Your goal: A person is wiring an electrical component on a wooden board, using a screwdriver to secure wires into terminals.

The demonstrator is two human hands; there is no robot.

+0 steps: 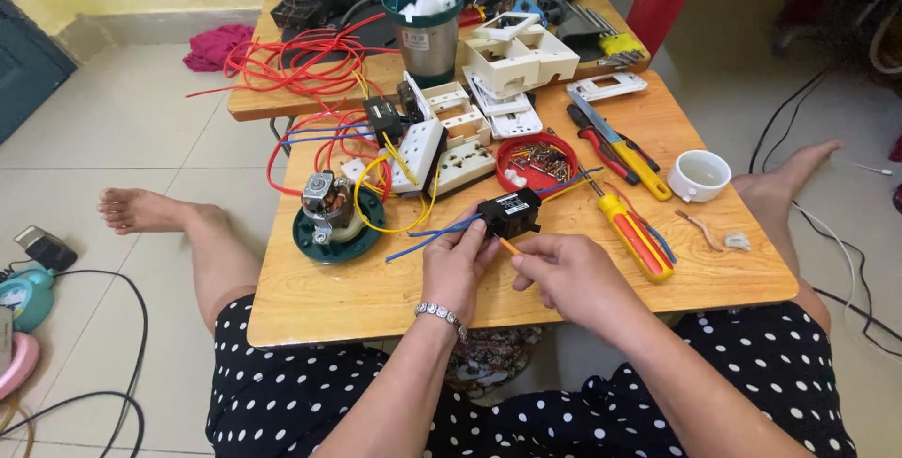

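Over the near edge of the wooden worktop (376, 298), the left hand (458, 265) is clamped on a small black switch block (508, 213) while the right hand (567, 275) pinches an orange wire (508, 246) beneath it, with a red-and-yellow screwdriver (636, 232) just beside and a red dish of screws (537, 163) beyond.
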